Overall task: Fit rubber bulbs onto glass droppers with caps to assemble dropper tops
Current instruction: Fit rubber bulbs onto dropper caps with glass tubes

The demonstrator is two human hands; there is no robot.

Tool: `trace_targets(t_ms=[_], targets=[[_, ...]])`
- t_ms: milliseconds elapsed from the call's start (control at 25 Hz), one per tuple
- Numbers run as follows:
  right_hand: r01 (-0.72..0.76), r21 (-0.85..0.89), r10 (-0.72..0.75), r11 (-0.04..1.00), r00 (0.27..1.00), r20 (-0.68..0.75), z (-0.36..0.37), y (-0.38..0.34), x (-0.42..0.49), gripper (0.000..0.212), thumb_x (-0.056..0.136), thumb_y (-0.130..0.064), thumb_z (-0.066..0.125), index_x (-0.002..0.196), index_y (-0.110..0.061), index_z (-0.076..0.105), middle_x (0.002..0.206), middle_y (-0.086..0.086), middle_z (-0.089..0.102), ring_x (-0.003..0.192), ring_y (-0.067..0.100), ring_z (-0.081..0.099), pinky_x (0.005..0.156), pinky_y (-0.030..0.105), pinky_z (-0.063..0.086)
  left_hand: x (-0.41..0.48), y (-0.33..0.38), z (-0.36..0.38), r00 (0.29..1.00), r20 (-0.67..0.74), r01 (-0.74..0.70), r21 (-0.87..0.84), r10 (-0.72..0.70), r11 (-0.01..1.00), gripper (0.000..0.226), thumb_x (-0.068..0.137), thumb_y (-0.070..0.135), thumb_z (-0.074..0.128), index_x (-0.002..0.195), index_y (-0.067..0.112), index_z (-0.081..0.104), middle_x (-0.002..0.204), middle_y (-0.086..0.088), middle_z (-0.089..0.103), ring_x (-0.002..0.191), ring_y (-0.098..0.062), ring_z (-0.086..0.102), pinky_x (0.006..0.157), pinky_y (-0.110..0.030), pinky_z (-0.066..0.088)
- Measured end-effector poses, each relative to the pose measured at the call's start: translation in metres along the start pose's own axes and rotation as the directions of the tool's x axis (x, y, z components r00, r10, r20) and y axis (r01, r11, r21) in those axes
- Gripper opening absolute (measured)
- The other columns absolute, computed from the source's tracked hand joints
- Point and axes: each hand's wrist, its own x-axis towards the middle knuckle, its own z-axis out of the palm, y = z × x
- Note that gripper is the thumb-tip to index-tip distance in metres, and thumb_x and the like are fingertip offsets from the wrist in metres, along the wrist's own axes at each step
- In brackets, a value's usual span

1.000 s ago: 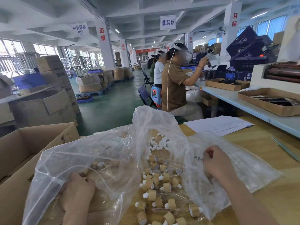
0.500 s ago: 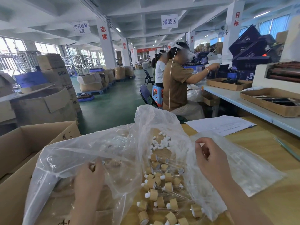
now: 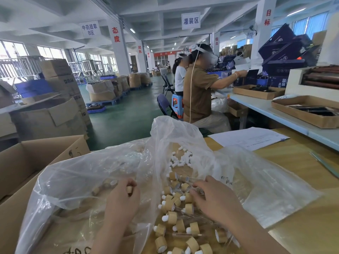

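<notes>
At the far left a cardboard box (image 3: 27, 162) is sitting open beside the table (image 3: 311, 226), probably waiting to take stock. A clear plastic bag (image 3: 82, 180) is slumping across it with its mouth turned toward the person, so the loose parts inside are lying within easy reach. The left hand (image 3: 122, 197) is reaching into that mouth and pinching a tan cap (image 3: 129, 189) in its curled fingertips, seemingly picking out the next piece to fit. In the middle, small white rubber bulbs (image 3: 180, 159) are lying in a heap at the far end of the opening. Nearer the person, capped droppers (image 3: 176, 217) with bulbs already on are piling up between the two hands. The right hand (image 3: 214, 198) is resting fingers-down on that pile; I cannot tell whether it is grasping one or only touching. A second bag (image 3: 275, 189) is spreading flat to its right, and a sheet of paper (image 3: 247, 138) is lying beyond, well apart from the work.
</notes>
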Motion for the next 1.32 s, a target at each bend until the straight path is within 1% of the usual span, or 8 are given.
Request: trace_targets(t_ms=[80, 240, 440, 640, 720, 1000, 1120, 1320], targets=[[-0.012, 0.024, 0.012, 1.000, 1.000, 0.006, -0.001, -0.002, -0.001, 0.033, 0.099, -0.050, 0.034, 0.120, -0.037, 0.055, 0.090, -0.013, 0.040, 0.072, 0.005, 0.045, 0.052, 0.015, 0.026, -0.003, 0.003, 0.004, 0.998, 0.054, -0.040, 0.009, 0.040, 0.999, 0.023, 0.082, 0.014, 0.058, 0.071, 0.034, 0.052, 0.064, 0.012, 0.061, 0.062, 0.001, 0.054, 0.054, -0.015, 0.036], [-0.111, 0.105, 0.111, 0.988, 0.994, 0.006, -0.009, -0.004, 0.008, 0.030, 0.098, -0.041, 0.040, 0.124, -0.034, 0.054, 0.095, -0.012, 0.046, 0.073, 0.005, 0.052, 0.059, 0.020, 0.038, -0.009, 0.005, 0.012, 0.978, 0.182, -0.115, 0.047, 0.105, 0.992, 0.019, 0.082, 0.019, 0.056, 0.075, 0.035, 0.052, 0.068, 0.015, 0.062, 0.061, 0.001, 0.056, 0.051, -0.014, 0.037], [-0.087, 0.061, 0.080, 0.994, 0.991, 0.103, -0.021, -0.028, 0.070, 0.040, 0.096, -0.024, 0.048, 0.136, -0.025, 0.048, 0.129, 0.003, 0.057, 0.109, 0.021, 0.057, 0.086, 0.031, 0.046, -0.007, 0.002, 0.014, 0.969, 0.227, -0.110, 0.044, 0.097, 0.993, 0.015, 0.082, 0.019, 0.055, 0.076, 0.033, 0.053, 0.068, 0.011, 0.063, 0.058, -0.003, 0.056, 0.054, -0.023, 0.045], [-0.010, -0.366, 0.140, 0.930, 0.934, 0.329, -0.010, -0.044, 0.123, 0.046, 0.094, -0.009, 0.051, 0.140, -0.016, 0.045, 0.139, 0.009, 0.048, 0.124, 0.027, 0.049, 0.096, 0.035, 0.042, -0.009, 0.000, 0.016, 0.952, 0.282, -0.146, 0.074, 0.119, 0.987, 0.014, 0.082, 0.023, 0.054, 0.076, 0.033, 0.047, 0.066, 0.008, 0.059, 0.057, -0.003, 0.052, 0.054, -0.024, 0.041], [-0.027, -0.397, 0.184, 0.917, 0.913, 0.363, 0.001, -0.044, 0.131, 0.047, 0.093, -0.007, 0.053, 0.139, -0.014, 0.044, 0.141, 0.010, 0.046, 0.126, 0.028, 0.048, 0.098, 0.036, 0.041, -0.007, -0.003, 0.017, 0.946, 0.302, -0.156, 0.094, 0.122, 0.983, 0.013, 0.082, 0.025, 0.053, 0.077, 0.034, 0.046, 0.067, 0.007, 0.057, 0.058, -0.004, 0.051, 0.052, -0.023, 0.037], [-0.064, -0.347, 0.183, 0.935, 0.930, 0.320, 0.008, -0.038, 0.133, 0.042, 0.089, -0.001, 0.056, 0.130, -0.009, 0.051, 0.134, 0.011, 0.050, 0.121, 0.028, 0.051, 0.095, 0.036, 0.043, -0.005, -0.006, 0.020, 0.937, 0.333, -0.149, 0.106, 0.106, 0.983, 0.019, 0.083, 0.027, 0.053, 0.072, 0.039, 0.043, 0.066, 0.010, 0.058, 0.059, -0.002, 0.051, 0.052, -0.023, 0.037], [-0.059, -0.327, 0.165, 0.943, 0.938, 0.306, 0.010, -0.031, 0.128, 0.039, 0.089, 0.001, 0.053, 0.127, -0.010, 0.050, 0.130, 0.010, 0.052, 0.117, 0.028, 0.053, 0.085, 0.035, 0.041, -0.007, -0.005, 0.019, 0.941, 0.317, -0.158, 0.107, 0.117, 0.982, 0.022, 0.083, 0.025, 0.054, 0.072, 0.040, 0.042, 0.067, 0.011, 0.057, 0.060, -0.002, 0.051, 0.052, -0.019, 0.035], [0.048, -0.374, 0.075, 0.926, 0.948, 0.308, 0.012, -0.023, 0.125, 0.046, 0.091, 0.000, 0.049, 0.134, -0.015, 0.042, 0.135, 0.012, 0.048, 0.114, 0.030, 0.054, 0.078, 0.034, 0.038, -0.009, -0.003, 0.019, 0.935, 0.327, -0.184, 0.110, 0.139, 0.977, 0.018, 0.084, 0.023, 0.053, 0.076, 0.037, 0.044, 0.070, 0.012, 0.057, 0.065, -0.005, 0.052, 0.058, -0.024, 0.041]])
